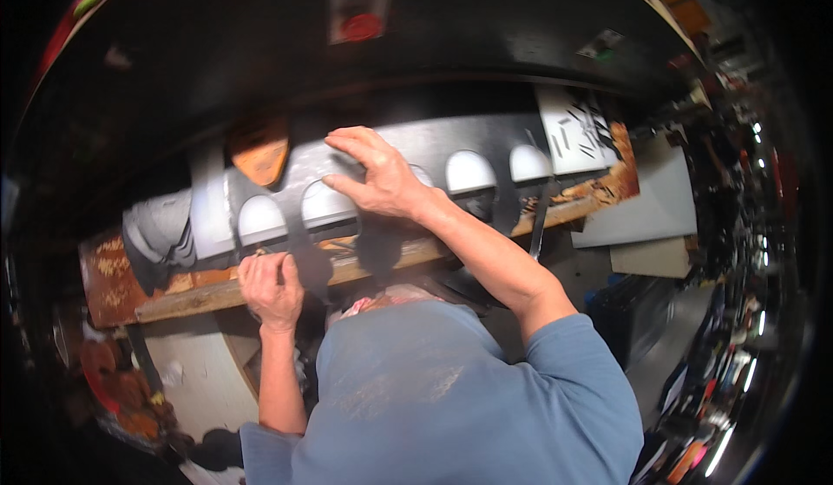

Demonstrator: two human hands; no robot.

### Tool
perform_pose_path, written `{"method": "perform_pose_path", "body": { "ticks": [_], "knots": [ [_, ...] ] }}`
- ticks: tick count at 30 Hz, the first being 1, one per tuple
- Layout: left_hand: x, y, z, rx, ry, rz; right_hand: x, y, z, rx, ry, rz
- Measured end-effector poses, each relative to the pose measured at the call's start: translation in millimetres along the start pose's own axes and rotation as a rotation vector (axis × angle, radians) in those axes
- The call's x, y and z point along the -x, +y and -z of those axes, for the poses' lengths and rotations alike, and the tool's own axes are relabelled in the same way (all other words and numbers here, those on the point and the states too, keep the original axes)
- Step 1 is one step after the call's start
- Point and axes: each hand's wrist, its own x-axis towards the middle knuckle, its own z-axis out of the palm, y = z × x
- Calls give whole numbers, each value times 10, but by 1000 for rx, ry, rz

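A long dark grey sheet [408, 142] lies along the workbench, with several white arch shapes [469, 171] showing along its near side. Dark rounded flaps [379, 246] hang from it over the bench's front edge. My right hand [379, 173] is over the middle of the sheet, fingers spread and nothing held; whether it touches is unclear. At the front edge, by the leftmost arch, my left hand [272, 287] has its fingers curled closed beside a thin dark strip. What lies inside them is hidden. An orange rounded triangular piece [260, 157] rests on the sheet behind the left hand.
Left on the bench sits a stack of dark grey pieces [160, 229]. A white board with small black strips [573, 134] lies at the right. The bench's worn wooden edge [200, 298] runs in front of me. A large black surface [260, 42] stands behind.
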Motion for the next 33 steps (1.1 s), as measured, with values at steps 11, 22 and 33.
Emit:
{"method": "perform_pose_path", "body": {
  "ticks": [11, 22, 33],
  "knots": [
    [27, -77, -151, -164, 104, -32, 353, 856, 3111, 228, 1038, -264],
    [44, -114, -186, -205, 159, 38, 1787, 405, 1422, 482, 486, -229],
    [-3, -23, -91, -197, 62, 66, 1789, 408, 1338, 477, 373, -417]
  ]
}}
